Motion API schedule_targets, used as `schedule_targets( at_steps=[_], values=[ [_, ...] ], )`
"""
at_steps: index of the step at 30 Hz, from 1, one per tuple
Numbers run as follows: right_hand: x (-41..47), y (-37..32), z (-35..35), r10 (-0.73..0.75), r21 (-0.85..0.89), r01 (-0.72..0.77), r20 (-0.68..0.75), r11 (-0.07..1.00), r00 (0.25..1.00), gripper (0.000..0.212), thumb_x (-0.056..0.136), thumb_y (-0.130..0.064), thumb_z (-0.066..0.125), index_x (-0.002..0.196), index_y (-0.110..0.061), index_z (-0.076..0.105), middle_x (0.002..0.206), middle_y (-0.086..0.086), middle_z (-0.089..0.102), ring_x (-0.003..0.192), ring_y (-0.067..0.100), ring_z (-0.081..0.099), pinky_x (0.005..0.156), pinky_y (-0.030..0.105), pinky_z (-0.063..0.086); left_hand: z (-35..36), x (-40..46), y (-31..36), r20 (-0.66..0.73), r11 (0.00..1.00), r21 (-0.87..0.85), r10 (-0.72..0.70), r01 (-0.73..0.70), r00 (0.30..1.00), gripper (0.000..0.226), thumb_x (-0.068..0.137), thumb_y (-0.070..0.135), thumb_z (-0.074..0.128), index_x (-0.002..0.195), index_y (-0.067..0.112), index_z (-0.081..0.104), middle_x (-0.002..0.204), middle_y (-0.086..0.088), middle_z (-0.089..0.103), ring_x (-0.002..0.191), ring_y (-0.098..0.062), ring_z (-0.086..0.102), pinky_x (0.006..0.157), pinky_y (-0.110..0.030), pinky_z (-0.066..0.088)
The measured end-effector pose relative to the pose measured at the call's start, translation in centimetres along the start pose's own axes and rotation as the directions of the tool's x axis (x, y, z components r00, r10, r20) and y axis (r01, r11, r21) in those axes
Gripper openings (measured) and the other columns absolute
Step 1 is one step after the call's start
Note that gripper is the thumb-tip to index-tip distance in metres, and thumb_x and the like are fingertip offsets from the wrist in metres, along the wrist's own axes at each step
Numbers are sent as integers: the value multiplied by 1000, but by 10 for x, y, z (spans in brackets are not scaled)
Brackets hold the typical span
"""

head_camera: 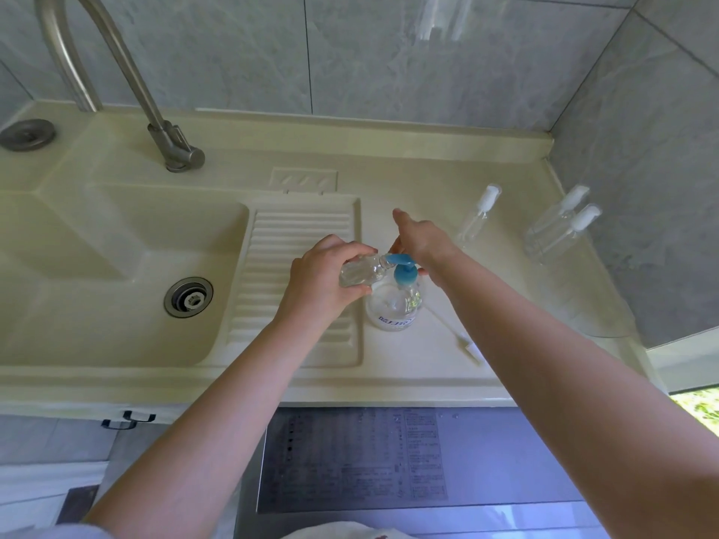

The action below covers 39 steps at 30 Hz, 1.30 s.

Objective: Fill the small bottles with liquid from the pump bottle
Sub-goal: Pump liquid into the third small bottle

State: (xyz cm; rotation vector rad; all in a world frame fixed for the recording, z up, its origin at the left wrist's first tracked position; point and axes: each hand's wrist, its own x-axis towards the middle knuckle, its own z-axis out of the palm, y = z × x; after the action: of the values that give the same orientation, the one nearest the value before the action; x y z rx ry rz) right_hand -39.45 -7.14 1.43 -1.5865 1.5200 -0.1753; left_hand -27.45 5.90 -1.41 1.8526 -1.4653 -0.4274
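A clear pump bottle (393,305) with a blue pump head (404,271) stands on the cream counter (428,379). My left hand (327,272) grips a small clear bottle (360,271), tilted on its side with its open neck at the blue nozzle. My right hand (418,239) rests over the back of the pump head, index finger stretched away from me. A loose white spray cap with its thin tube (463,340) lies on the counter right of the pump bottle.
Three small capped spray bottles stand on the right: one (478,215) behind my right hand, two (556,227) by the tiled wall. Left are the ribbed washboard (272,258), the sink basin (116,266) with its drain, and a steel tap (163,138).
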Motion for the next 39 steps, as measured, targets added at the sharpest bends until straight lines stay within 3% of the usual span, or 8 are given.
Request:
schedule_targets(
  at_steps=[2,6,10,15,22,31,36,39],
  values=[
    [3,3,3,-11,-23,11,-39,1000,999,58,101,-46,29,79,-9,69,84,8,64,85,28,56,87,34,45,1,1,-1,2,1000,-3,0,0,1000,53,60,21,88,107,38,69,92,13,54,83,-4,56,85,-44,50],
    [10,13,14,-39,-50,34,-110,998,993,52,102,-32,25,105,-3,67,107,19,67,101,35,57,87,35,46,4,2,-3,8,1000,-4,0,0,1000,53,59,21,88,106,38,69,93,11,56,86,-7,58,85,-46,50],
    [13,16,16,-25,-36,20,-121,999,992,60,102,-42,24,99,-4,70,105,17,68,95,33,59,86,33,45,5,1,-5,18,1000,-10,-2,3,1000,52,60,21,87,105,38,69,91,13,54,85,-4,57,86,-46,50],
    [10,10,6,-22,76,24,-26,997,999,68,101,-52,23,65,-14,67,98,14,69,84,27,57,86,35,43,3,3,-6,-4,1000,-13,9,-9,1000,55,59,21,88,106,39,68,92,13,54,87,-8,60,85,-44,51],
    [14,18,18,-30,-24,26,-152,999,988,63,100,-46,22,96,-5,70,103,17,68,94,33,59,87,36,46,5,2,-5,19,1000,3,16,-16,1000,54,61,21,88,109,36,68,94,12,55,89,-11,61,86,-46,50],
    [7,10,6,-25,66,28,-41,997,999,70,99,-56,22,67,-16,70,103,12,70,96,28,60,102,40,44,2,2,-1,-1,1000,-16,13,-13,1000,54,60,20,88,108,36,69,91,14,53,86,-9,59,86,-43,51],
    [8,14,7,-58,23,61,-91,998,994,64,102,-48,24,73,-13,69,94,10,70,87,26,59,83,32,42,2,1,2,10,1000,-28,-10,10,1000,53,60,18,88,107,35,71,91,13,54,85,-5,58,85,-37,51],
    [8,17,12,-89,-11,88,-118,996,989,49,103,-28,26,93,-9,70,95,9,69,98,32,59,89,35,46,1,0,2,22,1000,-22,-16,17,1000,50,60,19,88,104,35,71,92,12,55,85,-7,58,84,-38,51]
  ],
)
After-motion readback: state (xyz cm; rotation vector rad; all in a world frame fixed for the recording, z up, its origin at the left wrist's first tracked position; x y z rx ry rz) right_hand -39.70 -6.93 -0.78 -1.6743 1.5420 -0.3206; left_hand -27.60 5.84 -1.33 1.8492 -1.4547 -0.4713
